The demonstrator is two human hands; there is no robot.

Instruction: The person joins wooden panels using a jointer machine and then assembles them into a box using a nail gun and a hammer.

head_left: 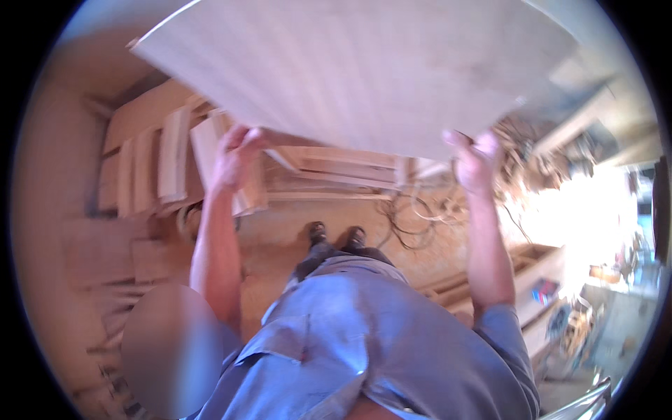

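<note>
Our blue-grey shirt [350, 315] fills the lower middle. Out ahead, we hold up one large pale panel [350, 70], our left hand [238, 150] and right hand [477, 157] gripping its near edge, well apart; wooden boards [173, 157] show beyond our left hand.

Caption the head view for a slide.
Left hand and right hand hold a wide board by its near edge, planks lying beyond.

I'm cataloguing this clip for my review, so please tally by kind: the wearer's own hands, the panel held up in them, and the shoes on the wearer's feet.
Left hand and right hand: 2
Large pale panel: 1
Dark shoes: 2
Total: 5
</note>
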